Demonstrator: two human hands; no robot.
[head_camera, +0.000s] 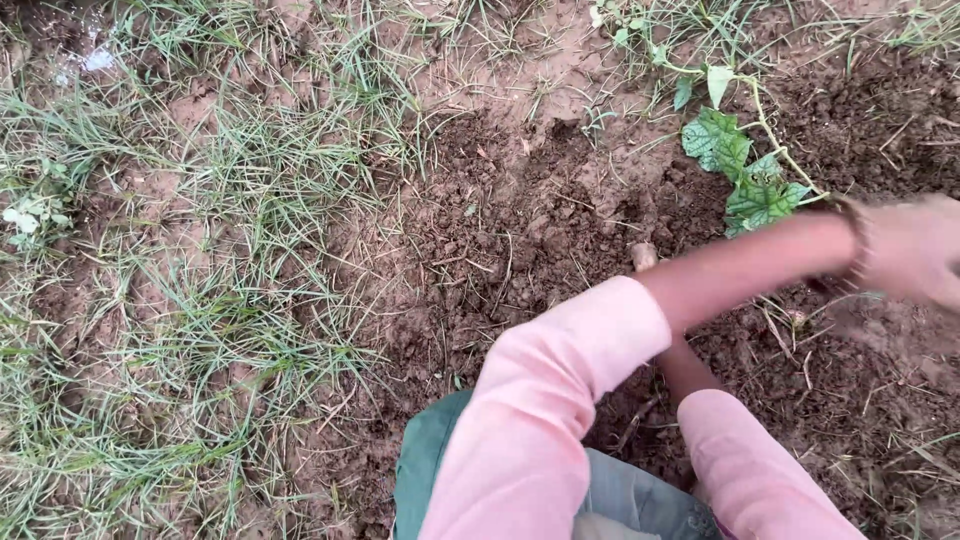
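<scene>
My left arm, in a pink sleeve, reaches across to the right over dark, loosened soil (520, 230). My left hand (915, 250) is blurred by motion at the right edge, with a bracelet at the wrist; I cannot tell whether it holds anything. It is just right of a small green leafy plant (745, 175). My right forearm (690, 365) runs up under the left arm, which hides my right hand. A small pale tip (643, 255) pokes out above the left forearm; whether it is a finger or a tool I cannot tell.
Sparse grass (200, 300) covers the left half of the ground. A thin vine stem (770, 125) runs from the plant toward the top. Green cloth (430, 460) over my lap shows at the bottom. Dry stems lie scattered on the soil at the right.
</scene>
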